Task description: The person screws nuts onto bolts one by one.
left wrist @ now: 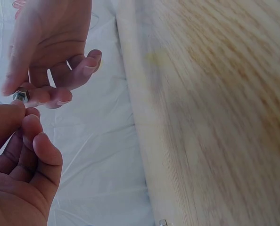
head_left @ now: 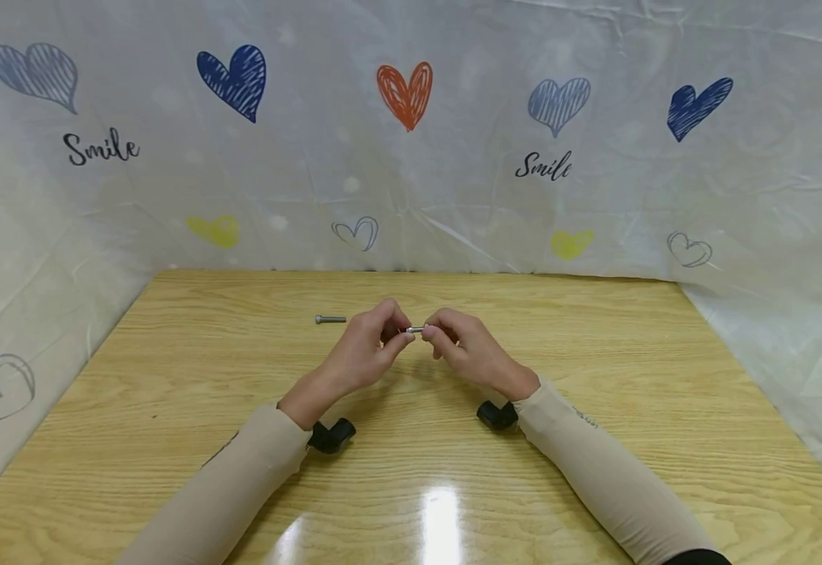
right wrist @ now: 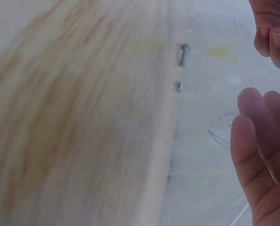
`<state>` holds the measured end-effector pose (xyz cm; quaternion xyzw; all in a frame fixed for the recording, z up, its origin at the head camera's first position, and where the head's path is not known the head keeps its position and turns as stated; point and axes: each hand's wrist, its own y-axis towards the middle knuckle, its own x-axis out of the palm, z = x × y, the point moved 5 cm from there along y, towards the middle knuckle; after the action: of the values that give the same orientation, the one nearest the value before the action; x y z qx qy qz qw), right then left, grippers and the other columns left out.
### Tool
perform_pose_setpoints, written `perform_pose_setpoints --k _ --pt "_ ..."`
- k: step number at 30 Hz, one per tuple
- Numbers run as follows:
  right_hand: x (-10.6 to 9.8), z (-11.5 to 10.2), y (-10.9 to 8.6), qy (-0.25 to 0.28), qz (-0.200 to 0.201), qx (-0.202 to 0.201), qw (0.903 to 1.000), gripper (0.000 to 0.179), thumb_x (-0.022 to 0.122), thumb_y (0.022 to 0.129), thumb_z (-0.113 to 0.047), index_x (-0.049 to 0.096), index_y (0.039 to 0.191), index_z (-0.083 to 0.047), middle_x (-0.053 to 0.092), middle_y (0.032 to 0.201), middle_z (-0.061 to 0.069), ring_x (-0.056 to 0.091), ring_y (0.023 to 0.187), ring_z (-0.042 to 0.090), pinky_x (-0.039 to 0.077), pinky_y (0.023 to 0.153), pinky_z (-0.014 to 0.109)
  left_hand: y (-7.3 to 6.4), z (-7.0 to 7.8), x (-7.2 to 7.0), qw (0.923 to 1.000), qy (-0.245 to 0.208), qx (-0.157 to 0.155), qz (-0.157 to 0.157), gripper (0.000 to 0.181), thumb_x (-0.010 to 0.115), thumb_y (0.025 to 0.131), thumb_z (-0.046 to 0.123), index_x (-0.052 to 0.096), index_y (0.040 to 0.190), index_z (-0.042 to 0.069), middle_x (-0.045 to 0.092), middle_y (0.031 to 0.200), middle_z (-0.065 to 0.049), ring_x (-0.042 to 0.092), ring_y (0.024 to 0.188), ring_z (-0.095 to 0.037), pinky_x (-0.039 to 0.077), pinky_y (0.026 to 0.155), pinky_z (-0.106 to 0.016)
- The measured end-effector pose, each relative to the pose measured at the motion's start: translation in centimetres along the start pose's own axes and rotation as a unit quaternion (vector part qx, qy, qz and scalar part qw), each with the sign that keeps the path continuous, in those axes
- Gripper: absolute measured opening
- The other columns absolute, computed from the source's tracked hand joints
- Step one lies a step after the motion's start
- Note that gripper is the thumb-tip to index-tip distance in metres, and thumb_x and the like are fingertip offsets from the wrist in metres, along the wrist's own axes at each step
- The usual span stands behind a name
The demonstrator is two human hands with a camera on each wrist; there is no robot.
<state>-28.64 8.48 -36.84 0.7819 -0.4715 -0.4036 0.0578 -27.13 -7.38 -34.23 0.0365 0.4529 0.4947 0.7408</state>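
Between both hands is a small metal bolt, held roughly level above the table. My left hand pinches it between thumb and fingertips. In the left wrist view a hex nut sits at the bolt's end, with some thread showing below it. The thumb and index finger of my right hand pinch that nut; its other fingers are loosely bent. A second bolt lies on the table left of my left hand. In the right wrist view a loose nut lies near this bolt; my left hand hides it in the head view.
The wooden table carries all of this. A white cloth with printed hearts hangs behind its far edge and at both sides. Dark wrist mounts stick out inward below both hands.
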Motion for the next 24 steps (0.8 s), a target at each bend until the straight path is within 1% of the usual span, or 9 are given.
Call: perform_pose_setpoints --k 2,6,9,11,13,18,21,24 --pt "0.0 0.1 0.0 -0.004 0.0 0.002 1.0 0.017 0.047 0.102 -0.022 0.061 0.098 -0.013 0.059 0.076 0.005 0.057 0.062 0.017 0.045 0.055 0.034 0.0 0.0 0.0 1.0 0.0 0.003 -0.001 0.009 0.062 0.092 0.003 0.053 0.095 0.004 0.058 0.079 -0.001 0.051 0.061 -0.01 0.045 0.056 -0.026" --pt "0.0 0.0 -0.1 0.007 -0.004 0.018 0.9998 0.02 0.048 0.102 -0.026 0.061 0.106 -0.011 0.06 0.083 0.007 0.059 0.065 0.019 0.048 0.057 0.037 0.0 -0.1 0.0 1.0 -0.001 -0.002 0.0 0.01 0.063 0.092 0.004 0.054 0.094 0.005 0.057 0.077 0.0 0.049 0.06 -0.01 0.044 0.056 -0.026" --pt "-0.3 -1.7 -0.1 0.008 -0.002 0.039 0.9992 0.019 0.054 0.1 -0.017 0.058 0.113 -0.005 0.062 0.089 0.009 0.06 0.067 0.023 0.049 0.06 0.038 -0.1 -0.2 0.1 1.0 -0.004 -0.006 -0.001 0.009 0.063 0.092 0.005 0.054 0.094 0.006 0.056 0.076 0.001 0.048 0.06 -0.01 0.044 0.057 -0.026" --pt "-0.4 -2.7 -0.1 0.005 0.002 0.046 0.9989 0.021 0.058 0.097 -0.011 0.056 0.115 -0.002 0.062 0.093 0.01 0.06 0.067 0.023 0.05 0.062 0.037 -0.1 -0.2 0.1 0.9999 -0.004 -0.009 -0.003 0.009 0.063 0.093 0.005 0.054 0.094 0.007 0.055 0.076 0.001 0.048 0.06 -0.01 0.044 0.057 -0.026" --pt "-0.4 -2.9 -0.1 0.004 0.006 0.049 0.9988 0.024 0.06 0.094 -0.006 0.054 0.116 0.0 0.061 0.096 0.01 0.06 0.068 0.024 0.05 0.064 0.037 -0.2 -0.2 0.1 0.9999 -0.004 -0.01 -0.005 0.009 0.062 0.093 0.006 0.053 0.094 0.007 0.055 0.077 0.002 0.049 0.06 -0.01 0.044 0.056 -0.026" --pt "0.1 -0.4 -0.1 0.011 0.014 0.042 0.999 0.029 0.065 0.092 -0.009 0.052 0.118 -0.005 0.06 0.099 0.008 0.061 0.07 0.02 0.051 0.065 0.036 -0.1 -0.3 0.2 0.9999 -0.002 -0.012 -0.006 0.009 0.062 0.093 0.005 0.053 0.095 0.008 0.056 0.078 0.002 0.049 0.06 -0.01 0.045 0.056 -0.026" --pt "0.1 -0.1 -0.1 0.012 0.017 0.03 0.9993 0.03 0.066 0.091 -0.011 0.052 0.118 -0.009 0.06 0.1 0.005 0.061 0.069 0.015 0.051 0.064 0.032 -0.1 -0.3 0.2 0.9999 -0.002 -0.013 -0.005 0.009 0.062 0.093 0.005 0.053 0.095 0.008 0.056 0.078 0.002 0.05 0.061 -0.009 0.045 0.057 -0.026" --pt "0.0 -0.2 -0.1 0.013 0.017 0.009 0.9997 0.026 0.064 0.093 -0.012 0.053 0.116 -0.011 0.06 0.1 0.003 0.06 0.066 0.014 0.049 0.059 0.031 -0.1 -0.3 0.2 0.9999 -0.002 -0.014 -0.004 0.009 0.062 0.093 0.005 0.054 0.095 0.007 0.057 0.078 0.002 0.05 0.061 -0.01 0.046 0.057 -0.026"
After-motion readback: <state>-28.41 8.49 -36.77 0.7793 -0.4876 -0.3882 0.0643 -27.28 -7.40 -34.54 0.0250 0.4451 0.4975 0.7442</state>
